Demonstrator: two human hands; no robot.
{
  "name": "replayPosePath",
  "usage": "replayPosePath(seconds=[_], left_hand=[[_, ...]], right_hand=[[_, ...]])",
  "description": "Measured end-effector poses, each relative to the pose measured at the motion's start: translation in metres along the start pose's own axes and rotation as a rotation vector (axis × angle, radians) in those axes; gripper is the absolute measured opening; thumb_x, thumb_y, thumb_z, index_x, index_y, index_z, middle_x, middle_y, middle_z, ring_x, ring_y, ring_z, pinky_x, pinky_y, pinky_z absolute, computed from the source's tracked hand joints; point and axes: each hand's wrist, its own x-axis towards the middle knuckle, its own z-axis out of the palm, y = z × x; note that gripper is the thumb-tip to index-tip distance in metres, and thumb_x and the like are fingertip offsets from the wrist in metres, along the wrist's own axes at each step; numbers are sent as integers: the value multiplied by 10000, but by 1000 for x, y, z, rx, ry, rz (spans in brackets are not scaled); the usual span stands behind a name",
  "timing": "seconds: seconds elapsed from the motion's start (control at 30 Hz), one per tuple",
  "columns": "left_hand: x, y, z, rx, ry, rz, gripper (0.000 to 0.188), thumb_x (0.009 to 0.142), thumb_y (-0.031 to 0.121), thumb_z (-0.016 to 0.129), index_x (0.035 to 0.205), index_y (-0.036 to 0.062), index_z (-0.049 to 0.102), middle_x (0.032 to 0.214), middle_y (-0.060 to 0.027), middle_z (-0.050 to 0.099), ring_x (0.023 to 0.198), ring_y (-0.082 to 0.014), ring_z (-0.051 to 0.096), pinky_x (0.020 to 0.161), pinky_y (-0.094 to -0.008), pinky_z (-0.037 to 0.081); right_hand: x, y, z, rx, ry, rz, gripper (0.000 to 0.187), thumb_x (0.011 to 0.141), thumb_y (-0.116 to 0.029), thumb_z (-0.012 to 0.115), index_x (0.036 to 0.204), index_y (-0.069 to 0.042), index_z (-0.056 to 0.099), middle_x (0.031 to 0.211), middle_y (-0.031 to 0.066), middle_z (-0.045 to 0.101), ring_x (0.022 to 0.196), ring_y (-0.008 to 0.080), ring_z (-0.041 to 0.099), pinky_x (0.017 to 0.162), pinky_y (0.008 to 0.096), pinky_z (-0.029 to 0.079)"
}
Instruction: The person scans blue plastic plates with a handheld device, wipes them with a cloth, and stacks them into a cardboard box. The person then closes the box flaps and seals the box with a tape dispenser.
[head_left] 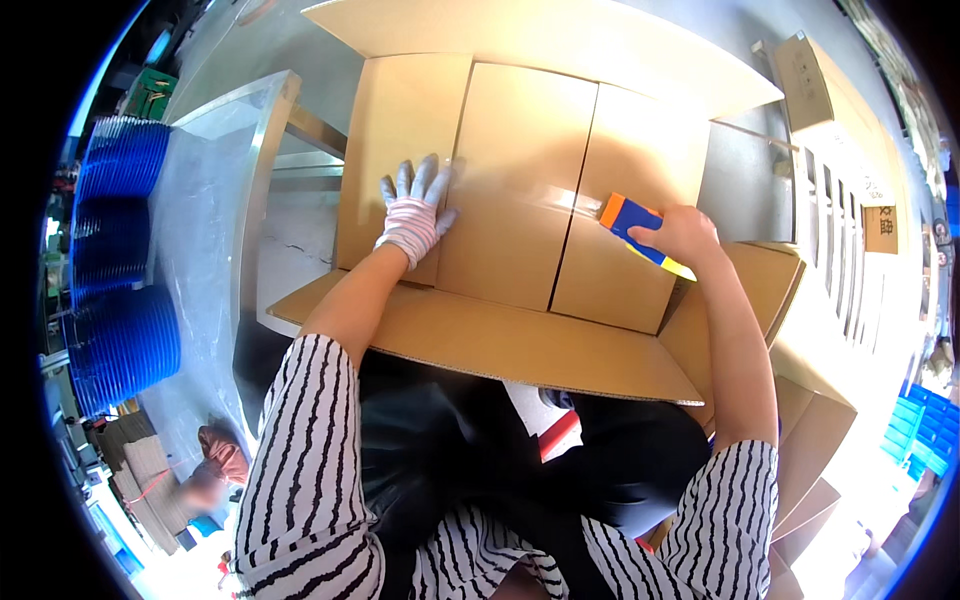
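Observation:
A large brown cardboard box (520, 180) lies before me with two broad flaps spread out, one at the far side and one at the near side. Across its middle panels and the dark seams runs a shiny strip of clear tape (548, 193). My left hand (412, 210), in a pale glove with a striped cuff, rests flat on the left panel, fingers spread, next to the strip's left end. In my bare right hand (675, 235) is a blue, orange and yellow tape dispenser (630, 218), its orange edge at the strip's right end. The palm side of the grip is hidden.
On the left stands a metal-edged table (262, 180), with stacked blue ribbed items (125, 260) beyond it. More cardboard boxes (830, 100) are at the right. Blue bins (915, 425) sit at the far right. Another person (215, 470) is at the lower left.

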Motion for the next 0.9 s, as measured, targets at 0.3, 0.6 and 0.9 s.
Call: replayPosePath(seconds=[0.3, 0.6, 0.9], left_hand=[[-41, 38, -57, 309, -535, 291, 901, 800, 515, 700, 1553, 280, 264, 1639, -164, 81, 1481, -475, 85, 1121, -713, 93], [-33, 43, -34, 342, -560, 514, 932, 764, 533, 725, 1549, 346, 260, 1638, -130, 148, 1475, -496, 82, 1094, -767, 74], [-24, 65, -50, 210, -584, 371, 975, 720, 539, 750, 1546, 370, 260, 1647, -125, 89, 1475, -512, 33, 1064, -794, 86]], right_hand=[[-1, 0, -1, -6, -22, -5, 605, 765, -614, 665, 982, -51, 710, 1018, 110, 719, 993, 256, 673, 851, 390, 530], [0, 2, 1, 11, -14, -5, 647, 764, -620, 653, 1077, -56, 696, 1087, 95, 706, 1054, 243, 656, 905, 383, 512], [3, 6, 1, 71, -16, -17, 648, 752, -606, 676, 1089, -52, 688, 1093, 111, 704, 1046, 256, 659, 905, 386, 509]])
